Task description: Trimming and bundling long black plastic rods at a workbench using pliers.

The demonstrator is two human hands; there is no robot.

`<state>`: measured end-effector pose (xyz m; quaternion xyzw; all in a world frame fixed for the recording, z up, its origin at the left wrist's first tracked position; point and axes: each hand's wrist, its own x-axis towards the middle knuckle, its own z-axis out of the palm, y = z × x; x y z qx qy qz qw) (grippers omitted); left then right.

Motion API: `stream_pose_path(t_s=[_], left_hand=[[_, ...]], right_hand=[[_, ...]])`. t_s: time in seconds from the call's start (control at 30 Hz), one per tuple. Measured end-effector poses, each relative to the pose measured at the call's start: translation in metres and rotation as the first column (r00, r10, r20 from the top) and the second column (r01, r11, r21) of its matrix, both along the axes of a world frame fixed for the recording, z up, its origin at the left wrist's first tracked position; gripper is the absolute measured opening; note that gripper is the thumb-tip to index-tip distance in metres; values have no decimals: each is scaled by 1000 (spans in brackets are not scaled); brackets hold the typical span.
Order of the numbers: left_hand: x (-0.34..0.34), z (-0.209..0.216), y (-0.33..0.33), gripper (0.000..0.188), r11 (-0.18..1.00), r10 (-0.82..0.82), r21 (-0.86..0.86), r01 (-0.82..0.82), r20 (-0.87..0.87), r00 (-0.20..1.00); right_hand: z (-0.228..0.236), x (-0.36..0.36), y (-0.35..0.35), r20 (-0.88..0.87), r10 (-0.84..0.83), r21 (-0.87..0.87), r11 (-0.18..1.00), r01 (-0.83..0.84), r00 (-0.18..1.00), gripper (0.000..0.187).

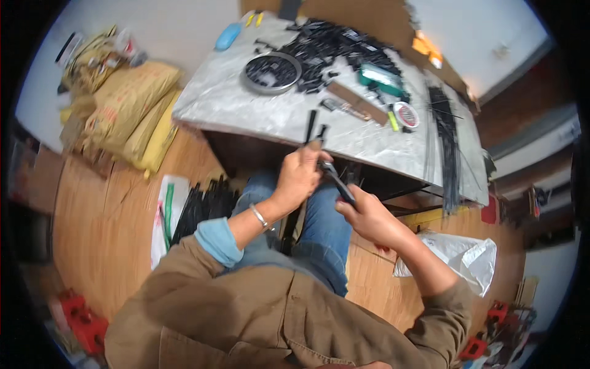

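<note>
My left hand (297,177) is closed, thumb and fingers pinched around a narrow black strip (311,126) that sticks up beyond the fingertips, over the table's near edge. A second short dark piece (322,131) shows beside it; I cannot tell whether the two are joined. In my right hand (373,216) is a dark-handled tool (338,183), gripped by its lower end and slanting up to the left. Its upper end meets the left fingertips, and its exact kind is unclear. Both hands are above my lap.
The covered table (246,114) bears a heap of black parts (344,49), a round metal tray (271,90), a green box (380,80), a brown block (356,101), a round tin (405,115) and long black strips (444,141). Sacks (132,111) stand left; a white bag (455,255) lies right.
</note>
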<state>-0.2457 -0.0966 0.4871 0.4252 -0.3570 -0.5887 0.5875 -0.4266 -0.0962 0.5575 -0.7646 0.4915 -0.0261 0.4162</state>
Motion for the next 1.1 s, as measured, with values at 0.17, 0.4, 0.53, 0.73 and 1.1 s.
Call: stream_pose_path(t_s=[0.17,0.4,0.53,0.73,1.1], left_hand=[[12,-8,-16,39,985,168,19,-170,84,982],[33,27,-24,32,956,287,-100,-276,128,949],[62,52,-33,28,862,422,-339,-377,68,904],[132,89,-31,33,790,488,-240,-564,-311,815],[36,-42,20,55,920,356,356,-165,-581,731]], right_hand=[[-40,5,-88,-287,-119,-612,786,-86,951,52],[-64,6,-116,-189,-243,-770,638,10,951,53],[-65,6,-109,-146,-287,-907,420,-13,947,47],[-68,14,1,534,254,-555,825,107,807,12],[-97,-72,42,813,-582,509,701,499,-13,34]])
